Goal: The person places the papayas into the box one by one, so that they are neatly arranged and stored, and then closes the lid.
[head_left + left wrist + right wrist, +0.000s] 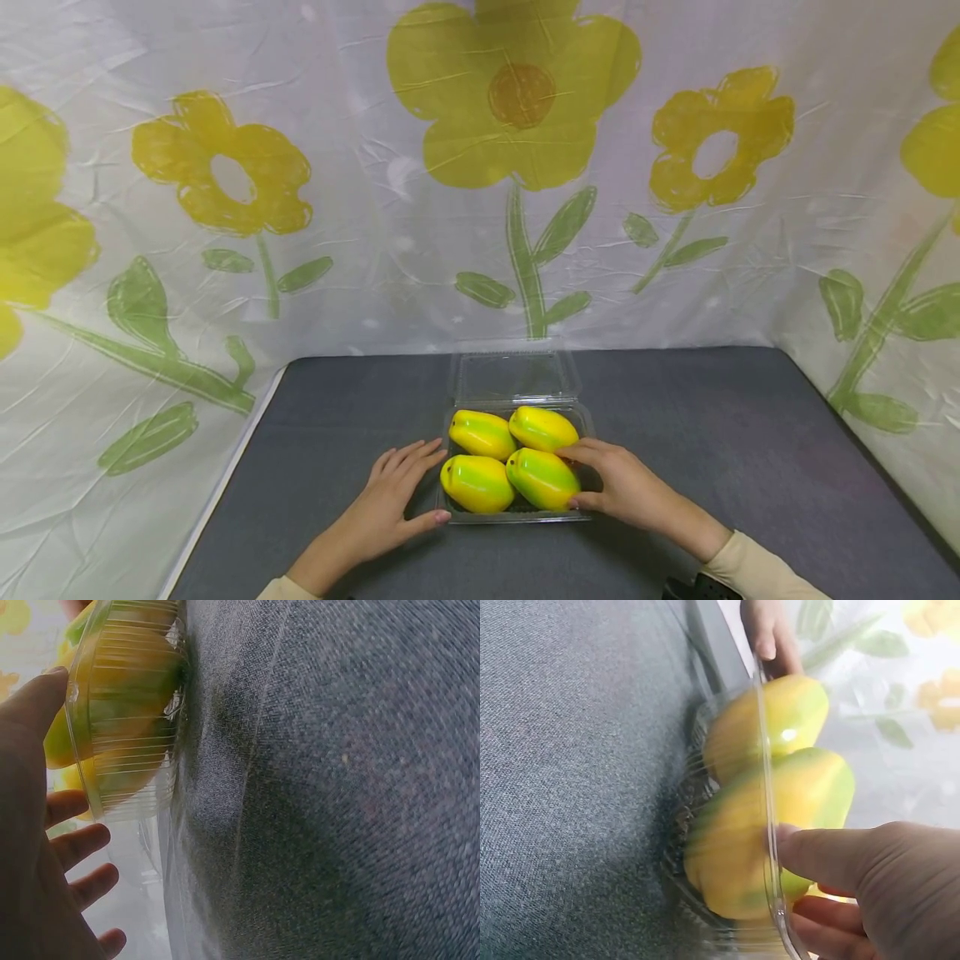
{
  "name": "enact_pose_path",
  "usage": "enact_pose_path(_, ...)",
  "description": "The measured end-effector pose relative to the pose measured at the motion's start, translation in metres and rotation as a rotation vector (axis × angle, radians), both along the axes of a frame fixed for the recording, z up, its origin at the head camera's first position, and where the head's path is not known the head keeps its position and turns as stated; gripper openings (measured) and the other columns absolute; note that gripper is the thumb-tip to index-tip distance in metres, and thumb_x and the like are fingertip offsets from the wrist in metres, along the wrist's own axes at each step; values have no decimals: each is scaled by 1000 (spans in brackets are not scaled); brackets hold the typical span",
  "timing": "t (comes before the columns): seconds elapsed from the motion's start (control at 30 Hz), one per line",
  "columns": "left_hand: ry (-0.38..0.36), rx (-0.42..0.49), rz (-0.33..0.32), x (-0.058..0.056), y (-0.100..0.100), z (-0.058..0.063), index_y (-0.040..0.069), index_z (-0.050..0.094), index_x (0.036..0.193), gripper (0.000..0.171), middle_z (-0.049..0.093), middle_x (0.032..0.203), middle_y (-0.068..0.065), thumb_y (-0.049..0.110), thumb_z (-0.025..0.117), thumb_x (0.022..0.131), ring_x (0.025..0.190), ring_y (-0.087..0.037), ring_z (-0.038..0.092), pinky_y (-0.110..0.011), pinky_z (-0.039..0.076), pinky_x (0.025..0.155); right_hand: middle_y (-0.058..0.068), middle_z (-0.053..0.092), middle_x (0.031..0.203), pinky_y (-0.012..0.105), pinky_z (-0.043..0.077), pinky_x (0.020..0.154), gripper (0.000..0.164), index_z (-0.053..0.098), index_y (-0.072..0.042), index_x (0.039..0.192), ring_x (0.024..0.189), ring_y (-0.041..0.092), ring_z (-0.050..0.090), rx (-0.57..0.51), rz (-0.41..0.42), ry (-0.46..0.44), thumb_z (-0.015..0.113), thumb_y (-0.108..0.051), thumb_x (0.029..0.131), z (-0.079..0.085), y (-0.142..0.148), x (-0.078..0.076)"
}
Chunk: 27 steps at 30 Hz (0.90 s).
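Several yellow-green papayas (480, 483) lie in two rows in a clear plastic clamshell box (517, 517), its lid (517, 377) folded back behind it. My right hand (618, 483) reaches over the box's right rim and grips the front right papaya (543, 479), thumb toward the front and fingers behind it. In the right wrist view the thumb (817, 855) lies against that papaya's skin at the rim. My left hand (390, 500) stays at the box's left side with fingers spread; the left thumb (41, 697) touches the rim in the left wrist view.
A dark grey cloth covers the table (360, 400). Behind and beside it hangs a pale curtain (360, 275) printed with yellow flowers. A black device (701, 588) sits at my right wrist.
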State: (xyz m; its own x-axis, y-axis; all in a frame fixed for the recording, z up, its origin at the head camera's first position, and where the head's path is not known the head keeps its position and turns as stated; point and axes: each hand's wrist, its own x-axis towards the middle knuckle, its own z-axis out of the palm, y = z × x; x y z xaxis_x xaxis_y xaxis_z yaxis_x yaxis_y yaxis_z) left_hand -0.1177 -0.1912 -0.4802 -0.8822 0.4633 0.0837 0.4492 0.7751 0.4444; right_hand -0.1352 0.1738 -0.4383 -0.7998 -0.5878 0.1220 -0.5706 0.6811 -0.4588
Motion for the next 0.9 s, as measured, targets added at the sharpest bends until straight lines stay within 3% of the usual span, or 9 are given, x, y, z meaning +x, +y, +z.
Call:
enact_pose_path(0.23,-27,31,11,-2,-2,-2,28,33,155,83,32,162,3,66,60,87,149,-30,32,-68,18,117,3,68,117,40,57,83,55,64,-9,130,99,20,67,-94,-19,8,83,-22,79,2,7,-2)
enact_pose_path(0.4,-56,64,21,-4,-9,-6,27,27,157,88,33,162,2,67,60,86,148,-30,32,-67,21,115,3,69,116,42,57,84,50,65,-10,128,99,21,67,-197,-97,40,80,-21,82,1,15,-9)
enact_pose_path(0.57,-115,140,30,-10,-16,-7,25,25,158,82,31,162,0,56,62,91,148,-33,31,-70,22,114,4,68,120,45,57,90,47,65,-11,128,104,22,68,-307,-204,35,78,-20,84,0,22,-19)
enact_pose_path(0.73,-219,252,87,-20,-21,-11,26,24,158,71,29,163,-4,44,58,98,150,-36,27,-73,25,111,7,66,123,47,55,94,47,63,-11,132,109,25,65,-408,-275,-3,75,-23,88,-7,29,-32)
enact_pose_path(0.9,-184,350,95,-32,-22,-17,19,27,157,62,32,161,-7,33,53,102,148,-37,30,-70,29,111,15,62,127,52,53,96,50,57,-10,138,113,31,61,-468,-309,-66,70,-26,93,-18,35,-47)
